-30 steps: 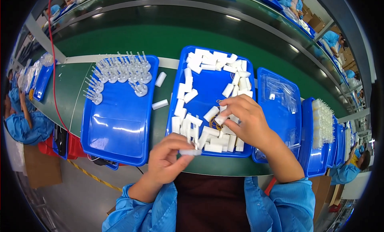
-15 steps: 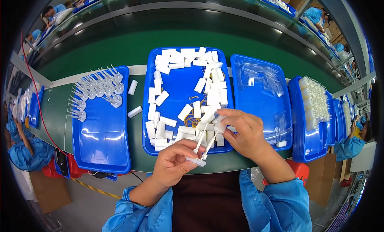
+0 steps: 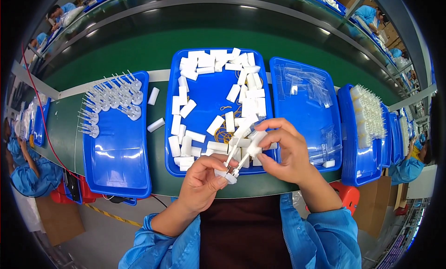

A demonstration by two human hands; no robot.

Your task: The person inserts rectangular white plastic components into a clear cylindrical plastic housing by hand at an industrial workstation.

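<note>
My left hand [image 3: 203,181] is closed on a small white plastic base with thin rods [image 3: 227,176] standing up from it toward the upper right. At the top of one rod is a short white cylinder [image 3: 255,142], with the fingers of my right hand [image 3: 285,150] bent around it, index finger raised and thumb below. How firmly they pinch it is hard to see. Both hands are over the near edge of the blue middle tray [image 3: 204,102], where many white cylinders [image 3: 186,109] lie with yellow rubber bands [image 3: 224,135].
A left blue tray [image 3: 116,167] holds clear pronged bases [image 3: 114,95]. Two loose white cylinders [image 3: 155,125] lie beside it. The right tray [image 3: 297,123] contains clear plastic sleeves [image 3: 302,83]. Farther right, stacked trays [image 3: 362,171] carry white pronged pieces [image 3: 367,113]. Other people work around the line.
My right fingers have spread a little around the white cylinder, the index finger lifting. The base in my left hand has tilted slightly. The trays appear slightly higher in view.
</note>
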